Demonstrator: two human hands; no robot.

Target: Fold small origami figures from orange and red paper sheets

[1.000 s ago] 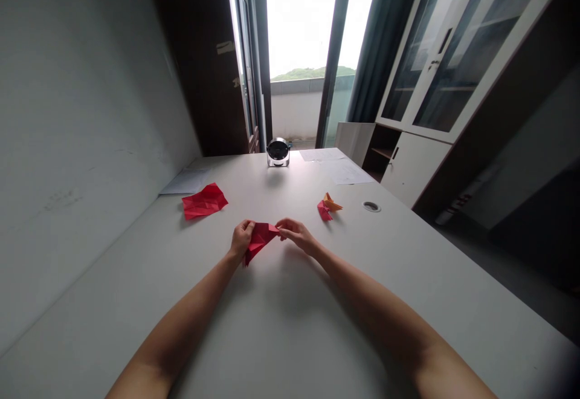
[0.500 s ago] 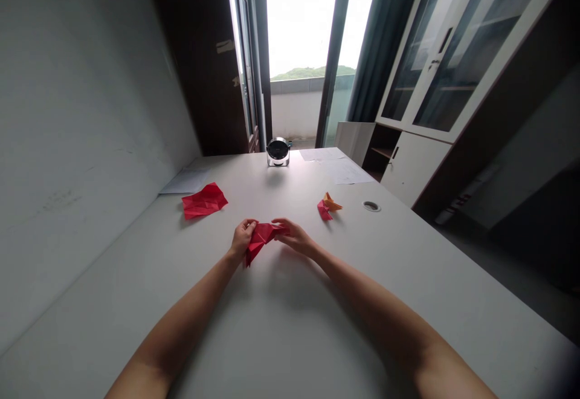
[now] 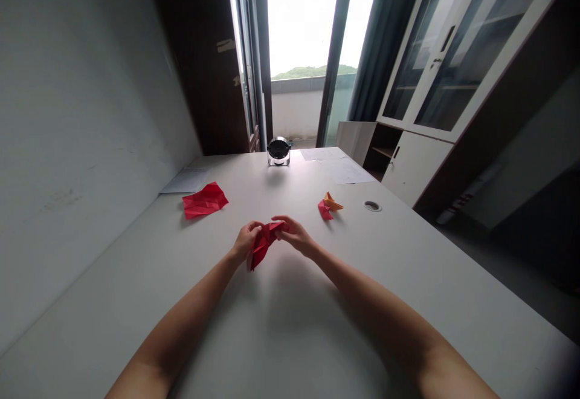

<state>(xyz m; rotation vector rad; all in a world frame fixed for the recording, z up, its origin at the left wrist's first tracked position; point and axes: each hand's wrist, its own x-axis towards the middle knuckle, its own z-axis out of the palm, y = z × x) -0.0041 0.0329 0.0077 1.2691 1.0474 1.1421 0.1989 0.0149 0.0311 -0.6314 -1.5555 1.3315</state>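
Observation:
Between my two hands is a partly folded sheet of red origami paper (image 3: pixel 263 243), creased, with one pointed flap hanging down towards me. My left hand (image 3: pixel 246 239) pinches its left side between thumb and fingers. The right end of the paper is gripped by my right hand (image 3: pixel 295 234), with the fingers curled over the top edge. Some of the paper is hidden behind the fingers. Both hands are just above the white table (image 3: pixel 290 314).
A creased red paper sheet (image 3: pixel 205 201) lies at the left. Small folded paper pieces, one red (image 3: pixel 324 210) and one orange (image 3: pixel 333 202), sit to the right near a round cable hole (image 3: pixel 372 206). A small black fan (image 3: pixel 278 150) stands at the back, with white papers (image 3: pixel 351 171) right of it.
The red paper has been bent more narrowly between my hands, and its lower flap has swung slightly right and down. My left hand has shifted a little to the right.

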